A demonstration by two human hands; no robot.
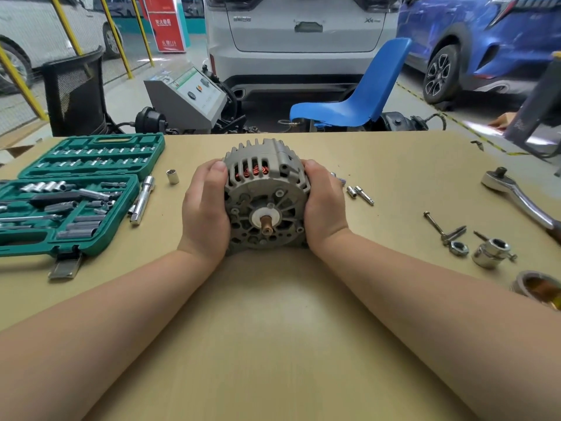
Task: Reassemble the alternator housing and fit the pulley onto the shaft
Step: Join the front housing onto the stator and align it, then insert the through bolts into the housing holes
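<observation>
We are cupping the alternator housing (267,192) between both hands at the centre of the frame, where it is resting on the tan surface (273,329) with its shaft (267,224) pointing toward us. Our left hand (206,211) is wrapping the left flank, thumb lying over the finned rim; our right hand (324,199) is curling round the right flank, its fingers mostly hidden behind the casting. We are judging this a heavy, rigid cast-metal body with copper windings showing through the slots, so we are taking it by the solid outer rim and keeping off the bare shaft and the windings. The ribs should be giving good purchase, though the weight will want both hands.

To the right of centre, loose bolts (437,226) and a large socket (491,252) are lying well apart from the housing, with a ratchet (522,199) beyond them. At the left, a green socket case (69,196) is lying open. We cannot make out a pulley with any certainty.
</observation>
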